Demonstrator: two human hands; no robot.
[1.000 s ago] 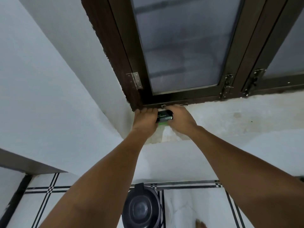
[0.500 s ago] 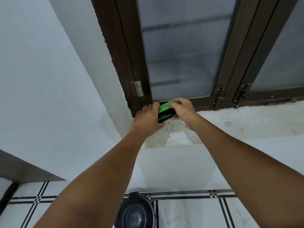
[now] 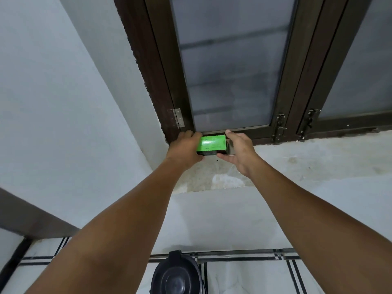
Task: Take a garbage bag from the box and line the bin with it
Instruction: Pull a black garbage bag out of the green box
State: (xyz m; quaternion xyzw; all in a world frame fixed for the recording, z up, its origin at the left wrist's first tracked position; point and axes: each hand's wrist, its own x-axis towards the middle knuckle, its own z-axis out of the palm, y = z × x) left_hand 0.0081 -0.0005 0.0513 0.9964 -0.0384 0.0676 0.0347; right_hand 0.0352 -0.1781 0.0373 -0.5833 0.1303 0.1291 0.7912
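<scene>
A small green and black box (image 3: 211,144) of garbage bags is held over the left end of the window sill (image 3: 297,158), its green face turned up. My left hand (image 3: 184,149) grips its left end. My right hand (image 3: 239,153) holds its right end, thumb under the box and fingers behind it. Far below, on the floor by the wall, stands the black bin (image 3: 177,276) with its lid down, cut off by the bottom edge of the view.
A dark wooden window frame (image 3: 161,81) with frosted panes rises straight behind the box. A white side wall (image 3: 63,102) closes in on the left. The floor (image 3: 244,276) has white tiles with black lines.
The box has been turned so its green face points up and has risen slightly off the sill. My right hand has shifted from on top of it to its right end.
</scene>
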